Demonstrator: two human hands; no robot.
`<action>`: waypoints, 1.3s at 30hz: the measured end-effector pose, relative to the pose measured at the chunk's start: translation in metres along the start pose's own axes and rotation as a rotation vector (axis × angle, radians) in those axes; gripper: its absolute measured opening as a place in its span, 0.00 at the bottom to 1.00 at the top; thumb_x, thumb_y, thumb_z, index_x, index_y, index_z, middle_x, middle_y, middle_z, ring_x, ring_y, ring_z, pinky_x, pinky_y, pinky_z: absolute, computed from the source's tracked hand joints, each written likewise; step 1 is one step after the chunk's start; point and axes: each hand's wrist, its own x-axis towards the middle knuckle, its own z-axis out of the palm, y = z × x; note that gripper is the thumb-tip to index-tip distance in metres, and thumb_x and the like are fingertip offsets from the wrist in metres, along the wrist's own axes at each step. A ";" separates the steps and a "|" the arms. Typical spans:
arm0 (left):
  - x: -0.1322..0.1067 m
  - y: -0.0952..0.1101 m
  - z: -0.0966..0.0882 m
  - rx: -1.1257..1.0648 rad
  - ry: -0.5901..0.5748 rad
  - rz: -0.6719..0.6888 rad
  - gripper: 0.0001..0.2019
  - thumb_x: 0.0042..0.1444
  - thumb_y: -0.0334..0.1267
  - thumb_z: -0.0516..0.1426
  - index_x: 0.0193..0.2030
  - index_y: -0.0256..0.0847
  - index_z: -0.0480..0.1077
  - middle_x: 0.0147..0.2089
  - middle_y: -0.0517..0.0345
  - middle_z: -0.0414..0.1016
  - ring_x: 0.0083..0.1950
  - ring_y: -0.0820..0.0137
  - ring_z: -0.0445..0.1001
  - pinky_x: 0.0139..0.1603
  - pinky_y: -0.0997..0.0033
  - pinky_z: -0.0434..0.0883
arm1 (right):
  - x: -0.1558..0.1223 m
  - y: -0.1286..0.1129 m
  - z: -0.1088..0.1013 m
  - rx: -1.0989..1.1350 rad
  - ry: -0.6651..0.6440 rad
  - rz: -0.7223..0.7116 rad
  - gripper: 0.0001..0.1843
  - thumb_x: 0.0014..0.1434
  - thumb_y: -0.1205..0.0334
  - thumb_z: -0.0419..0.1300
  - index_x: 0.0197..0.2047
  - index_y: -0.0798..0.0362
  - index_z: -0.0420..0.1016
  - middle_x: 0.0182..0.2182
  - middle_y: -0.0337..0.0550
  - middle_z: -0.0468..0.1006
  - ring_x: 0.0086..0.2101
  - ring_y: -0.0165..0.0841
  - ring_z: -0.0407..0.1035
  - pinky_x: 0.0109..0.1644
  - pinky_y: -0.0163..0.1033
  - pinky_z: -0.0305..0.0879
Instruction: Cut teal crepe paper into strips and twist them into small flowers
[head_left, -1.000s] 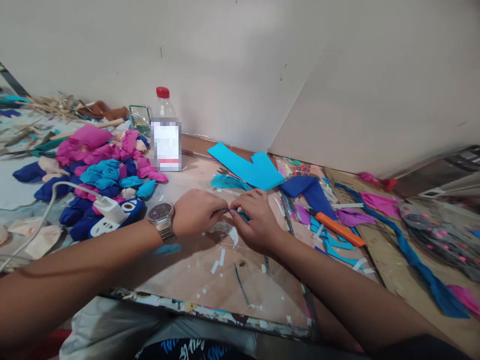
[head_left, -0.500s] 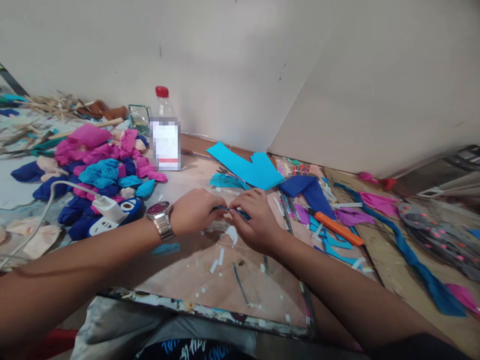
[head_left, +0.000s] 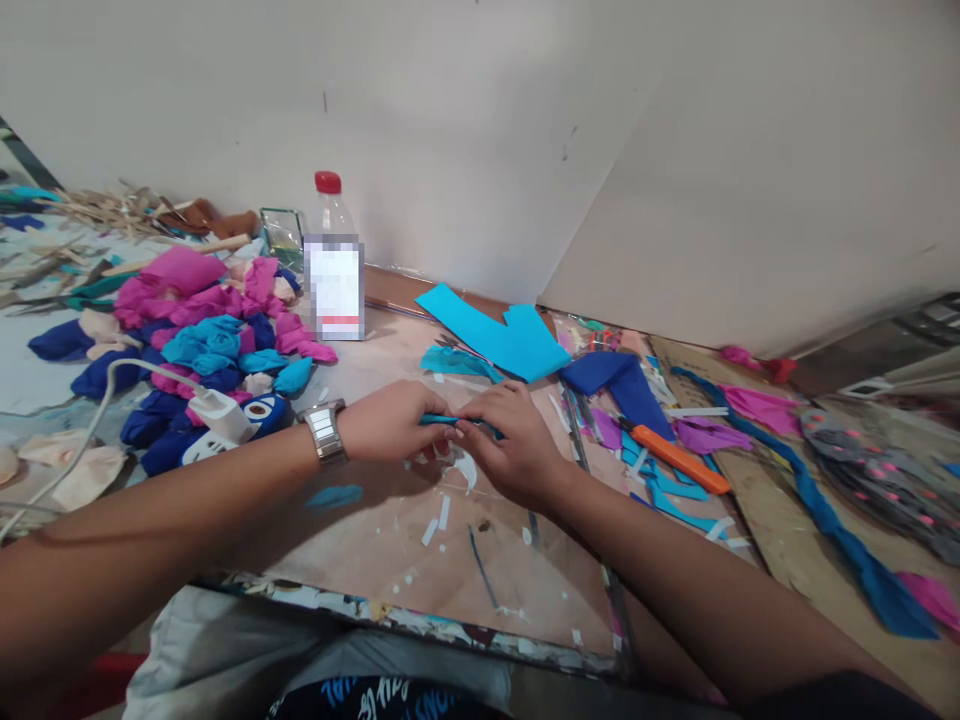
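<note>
A thin teal-blue strip (head_left: 436, 419), perhaps rolled or folded crepe paper, runs between my two hands above the board. My left hand (head_left: 391, 418), with a metal watch on its wrist, pinches one end between thumb and fingers. The other end is in the closed fingers of my right hand (head_left: 511, 432), which cover part of it. My fingertips almost meet. Below them, a white smear (head_left: 466, 472) and small white paper scraps (head_left: 444, 512) lie on the board (head_left: 375, 555). Just beyond the hands are bright blue paper pieces (head_left: 495, 335).
Pink, blue and cream crepe bundles (head_left: 210, 345) are heaped at left, beside a power strip with a white charger (head_left: 221, 415). A red-capped bottle (head_left: 330, 215) and a phone with a lit screen (head_left: 335, 290) stand behind. An orange cutter (head_left: 679, 460) lies at right.
My left hand has turned slightly at the wrist, and more of the blue strip shows between the fingers. Both hands keep hold of it; the view has shifted slightly.
</note>
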 end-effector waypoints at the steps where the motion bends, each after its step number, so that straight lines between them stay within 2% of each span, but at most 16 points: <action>1: 0.000 0.000 0.000 -0.046 -0.022 -0.019 0.11 0.65 0.43 0.58 0.39 0.39 0.78 0.34 0.53 0.86 0.32 0.67 0.84 0.33 0.73 0.75 | 0.000 0.001 0.000 -0.010 0.008 0.003 0.07 0.71 0.59 0.61 0.41 0.48 0.79 0.36 0.42 0.86 0.39 0.39 0.76 0.54 0.51 0.58; 7: 0.000 0.003 -0.004 -0.189 -0.103 -0.149 0.15 0.65 0.48 0.58 0.39 0.38 0.77 0.37 0.50 0.86 0.32 0.66 0.84 0.28 0.74 0.75 | 0.000 0.002 0.000 0.008 0.059 -0.056 0.06 0.71 0.59 0.61 0.44 0.48 0.79 0.36 0.41 0.87 0.35 0.36 0.76 0.53 0.49 0.60; 12: 0.000 0.003 -0.005 -0.255 -0.090 -0.128 0.17 0.63 0.52 0.60 0.41 0.38 0.76 0.37 0.51 0.85 0.32 0.67 0.83 0.29 0.75 0.75 | 0.000 -0.001 -0.002 -0.022 0.091 -0.079 0.06 0.72 0.59 0.61 0.42 0.47 0.80 0.34 0.39 0.86 0.34 0.35 0.78 0.56 0.50 0.60; 18: 0.001 0.001 -0.005 -0.299 -0.072 -0.158 0.18 0.63 0.54 0.61 0.42 0.38 0.75 0.35 0.52 0.83 0.33 0.67 0.82 0.31 0.73 0.76 | 0.000 -0.001 -0.003 -0.059 0.111 -0.117 0.05 0.71 0.59 0.63 0.42 0.45 0.81 0.36 0.38 0.88 0.36 0.35 0.80 0.58 0.52 0.59; 22: 0.001 0.001 -0.005 -0.192 -0.007 -0.114 0.17 0.64 0.53 0.60 0.45 0.39 0.76 0.33 0.54 0.83 0.32 0.66 0.82 0.30 0.72 0.75 | 0.000 0.000 -0.002 -0.068 0.117 -0.112 0.05 0.71 0.59 0.63 0.42 0.46 0.82 0.36 0.39 0.88 0.37 0.36 0.80 0.58 0.52 0.59; 27: -0.001 0.004 -0.006 0.164 0.108 0.061 0.13 0.64 0.46 0.59 0.44 0.40 0.79 0.34 0.56 0.85 0.34 0.66 0.82 0.35 0.71 0.73 | -0.002 0.001 0.002 -0.039 0.078 -0.053 0.04 0.69 0.59 0.65 0.43 0.46 0.82 0.35 0.41 0.88 0.37 0.38 0.80 0.58 0.52 0.60; 31: -0.002 0.004 -0.005 0.111 0.059 -0.015 0.09 0.64 0.38 0.57 0.41 0.39 0.78 0.30 0.57 0.83 0.28 0.68 0.81 0.31 0.72 0.72 | -0.002 0.000 0.002 -0.006 0.078 -0.050 0.04 0.68 0.61 0.64 0.45 0.47 0.81 0.38 0.41 0.88 0.37 0.38 0.81 0.56 0.52 0.60; 35: 0.000 0.001 -0.004 0.044 0.053 -0.053 0.07 0.61 0.35 0.57 0.40 0.40 0.77 0.31 0.58 0.84 0.28 0.69 0.82 0.29 0.73 0.72 | -0.001 -0.001 0.002 0.012 0.120 -0.047 0.04 0.67 0.61 0.65 0.46 0.47 0.80 0.40 0.41 0.88 0.38 0.38 0.80 0.54 0.50 0.60; 39: 0.000 0.002 -0.004 0.089 0.070 -0.041 0.09 0.63 0.40 0.57 0.41 0.40 0.78 0.30 0.58 0.83 0.28 0.69 0.81 0.30 0.73 0.70 | -0.001 -0.001 0.003 0.007 0.111 -0.047 0.02 0.67 0.60 0.65 0.42 0.47 0.80 0.35 0.38 0.87 0.34 0.36 0.79 0.53 0.49 0.59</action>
